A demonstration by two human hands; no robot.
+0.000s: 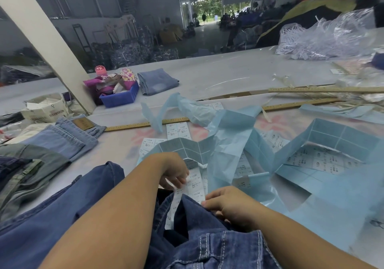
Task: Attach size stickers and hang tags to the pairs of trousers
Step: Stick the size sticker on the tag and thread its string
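Trousers (207,237) lie at six o'clock, close for labelling; left hand (174,171) pinches the sticker strip (195,185), right hand (226,204) pinches denim beside it, probably steadying a peel.

At the near edge of the bench I see dark blue trousers (207,246) — coarse denim with pale topstitching. The size stickers (195,187) are matt white paper on smooth, light-blue backing sheets (324,185). Toward the far edge: a matt wooden ruler (324,90), a glossy blue plastic bin (120,99) and crinkled clear plastic bags (332,38).
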